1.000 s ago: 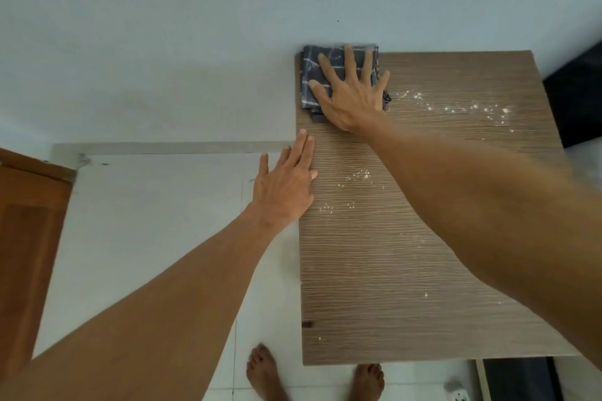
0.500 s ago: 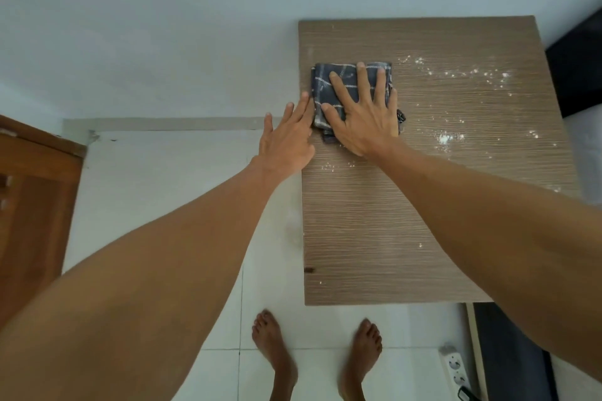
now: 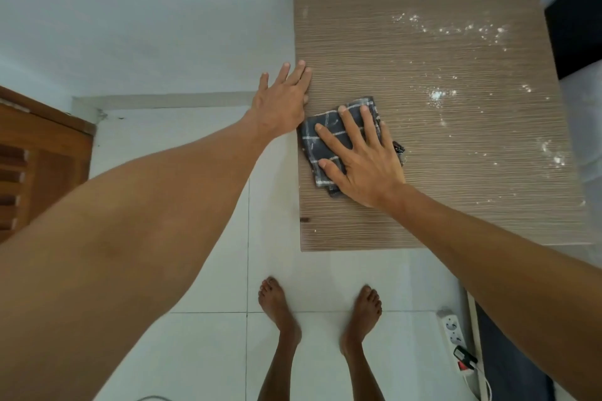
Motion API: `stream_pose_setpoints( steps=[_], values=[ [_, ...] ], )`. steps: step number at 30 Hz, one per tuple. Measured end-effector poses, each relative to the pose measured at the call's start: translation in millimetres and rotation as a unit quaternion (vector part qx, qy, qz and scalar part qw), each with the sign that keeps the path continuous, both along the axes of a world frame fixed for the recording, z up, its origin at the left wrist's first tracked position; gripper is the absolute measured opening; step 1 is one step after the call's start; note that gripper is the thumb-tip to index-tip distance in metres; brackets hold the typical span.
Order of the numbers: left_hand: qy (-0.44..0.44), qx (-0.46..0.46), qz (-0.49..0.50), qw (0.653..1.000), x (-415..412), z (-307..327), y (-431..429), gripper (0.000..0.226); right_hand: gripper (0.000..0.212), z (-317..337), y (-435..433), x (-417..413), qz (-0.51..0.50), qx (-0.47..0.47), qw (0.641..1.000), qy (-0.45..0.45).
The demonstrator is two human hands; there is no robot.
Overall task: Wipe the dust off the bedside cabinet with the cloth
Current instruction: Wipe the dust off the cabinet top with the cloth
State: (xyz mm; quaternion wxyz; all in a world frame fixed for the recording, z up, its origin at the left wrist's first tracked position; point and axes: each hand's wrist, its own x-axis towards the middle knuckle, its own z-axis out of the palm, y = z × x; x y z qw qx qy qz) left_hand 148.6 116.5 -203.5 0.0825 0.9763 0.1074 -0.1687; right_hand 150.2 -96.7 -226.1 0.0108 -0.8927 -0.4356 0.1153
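The bedside cabinet (image 3: 423, 205) has a brown wood-grain top seen from above. A folded dark grey checked cloth (image 3: 317, 137) lies on its left part, near the left edge. My right hand (image 3: 361, 156) presses flat on the cloth with fingers spread. My left hand (image 3: 283, 101) is flat and open, held against the cabinet's left edge just beside the cloth. White dust (image 3: 436, 96) lies in patches over the right and far parts of the top.
A pale wall runs behind the cabinet. White floor tiles (image 3: 195, 352) and my bare feet (image 3: 280, 306) are below. A wooden door (image 3: 39, 156) stands at the left. A white power strip (image 3: 452, 332) lies on the floor at lower right, next to a dark mattress edge.
My right hand has slid the cloth from the far left corner toward me along the left side. The left hand stayed at the cabinet's left edge. The strip it passed over looks free of dust.
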Motion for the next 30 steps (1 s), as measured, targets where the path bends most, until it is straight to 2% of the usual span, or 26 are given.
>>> stream_pose_setpoints(
  steps=[13,16,21,23,26,28,30],
  values=[
    [0.007,0.018,0.003,1.0,-24.3,5.7,-33.2,0.055,0.053,11.4,-46.6,-64.2,0.187,0.058,0.98,0.02],
    [0.01,0.015,0.004,1.0,-29.4,7.4,-38.3,0.055,0.056,17.9,-51.6,-65.9,0.249,0.064,0.966,0.037],
    [0.019,0.011,0.012,1.0,-36.6,8.9,-45.0,0.056,0.069,29.9,-49.9,-53.6,0.323,0.014,0.944,0.061],
    [0.023,0.005,0.012,1.0,-37.6,10.1,-45.8,0.055,0.067,36.2,-48.0,-42.5,0.298,0.049,0.952,0.038],
    [0.02,-0.002,0.011,1.0,-38.2,11.2,-44.8,0.055,0.066,39.5,-39.9,-20.0,0.182,0.134,0.974,0.021],
    [0.019,-0.009,0.015,1.0,-38.6,11.7,-43.7,0.055,0.066,36.7,-32.4,-10.9,0.113,0.109,0.987,0.018],
    [0.017,-0.009,0.018,1.0,-39.5,11.6,-44.3,0.055,0.072,29.2,-27.7,-10.8,0.052,0.013,0.998,0.016]
  ],
)
